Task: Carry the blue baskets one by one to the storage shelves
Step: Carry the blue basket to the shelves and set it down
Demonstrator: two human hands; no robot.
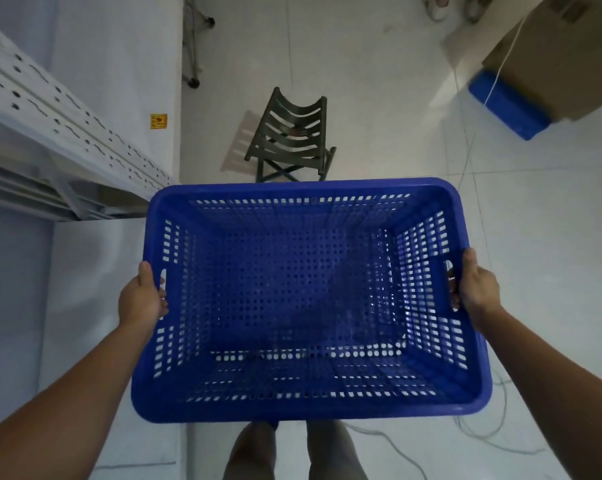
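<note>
An empty blue perforated basket [292, 289] hangs level in front of me, above the floor. My left hand [141, 299] grips the handle slot on its left wall. Its right handle slot is held by my right hand [476, 289], fingers hooked through the opening. The white metal storage shelves [60, 133] run along the left side, their edge just beyond the basket's far left corner. A second blue basket [507, 105] lies on the floor at the far right, partly under a cardboard box.
A dark green slatted folding stool [289, 136] stands on the white tiled floor straight ahead. A large cardboard box [562, 53] sits at the top right. White cables [472, 434] trail over the floor on the right. A wheeled rack's legs [193, 39] show at the top.
</note>
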